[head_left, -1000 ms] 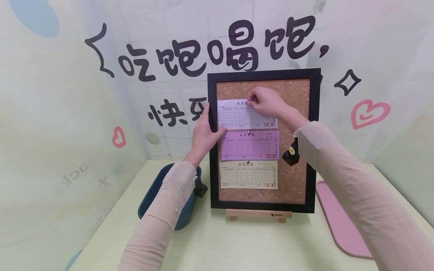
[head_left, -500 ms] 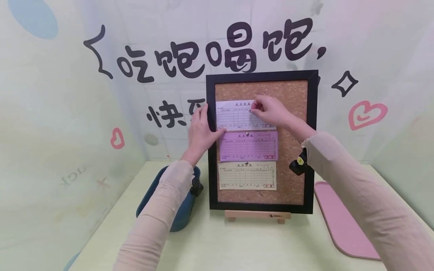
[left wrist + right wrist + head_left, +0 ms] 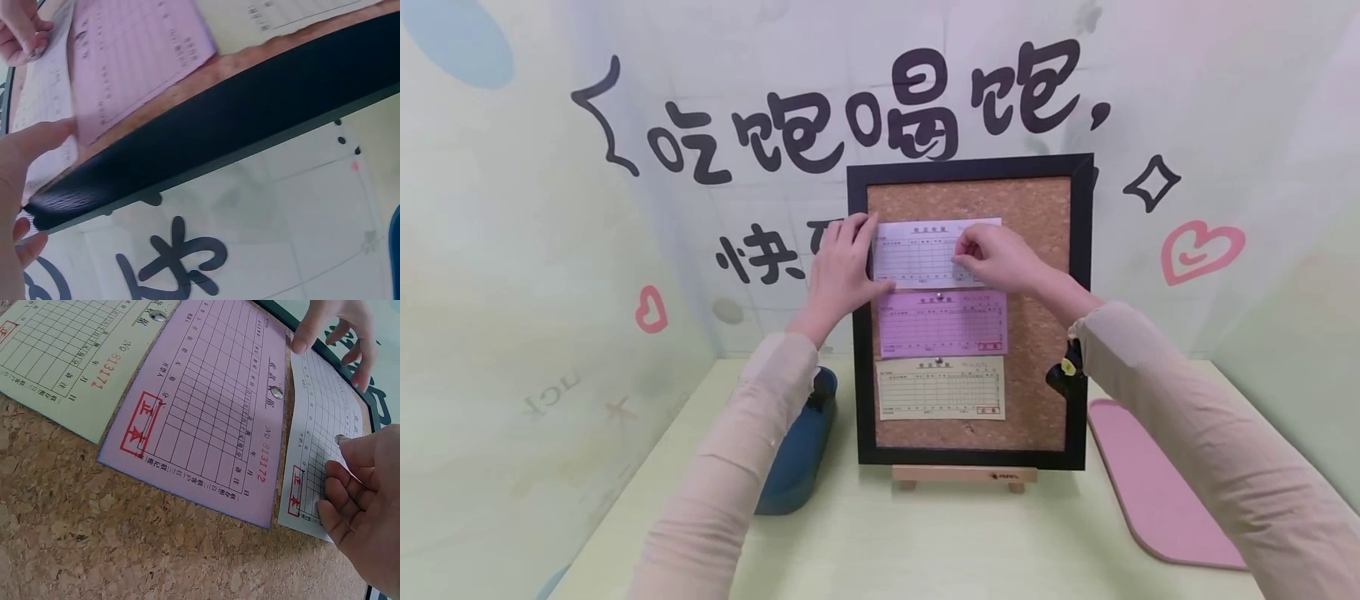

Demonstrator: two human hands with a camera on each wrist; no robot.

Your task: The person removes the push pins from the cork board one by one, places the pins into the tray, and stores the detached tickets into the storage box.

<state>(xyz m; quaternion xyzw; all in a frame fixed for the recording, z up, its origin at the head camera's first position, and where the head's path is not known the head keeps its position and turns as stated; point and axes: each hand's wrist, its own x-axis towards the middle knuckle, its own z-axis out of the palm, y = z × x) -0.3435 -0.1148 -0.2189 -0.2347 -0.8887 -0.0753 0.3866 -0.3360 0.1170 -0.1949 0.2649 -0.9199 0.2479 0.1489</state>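
A white receipt slip (image 3: pixel 917 257) lies at the top of a black-framed cork board (image 3: pixel 1037 350). My left hand (image 3: pixel 842 267) spans the slip's left side, its thumb (image 3: pixel 47 139) pressing the lower corner and its fingers by the frame's left bar. Over the slip's right half, my right hand (image 3: pixel 1003 257) pinches a silver thumbtack (image 3: pixel 339 439) between thumb and finger, close to the paper. Below hang a purple receipt slip (image 3: pixel 943 327) and a yellow receipt slip (image 3: pixel 940 389), each with a silver tack at its top edge.
The board stands on a small wooden easel (image 3: pixel 965 474) on a pale table (image 3: pixel 917 542). A blue bin (image 3: pixel 790 467) is at the left, partly behind the left sleeve. At the right lies a pink tray (image 3: pixel 1165 492). A printed backdrop (image 3: pixel 760 50) rises behind.
My right hand has moved down from the white slip's top edge to its middle right. My left fingers have shifted right, toward the slip's upper left corner, while the thumb stays at the lower corner.
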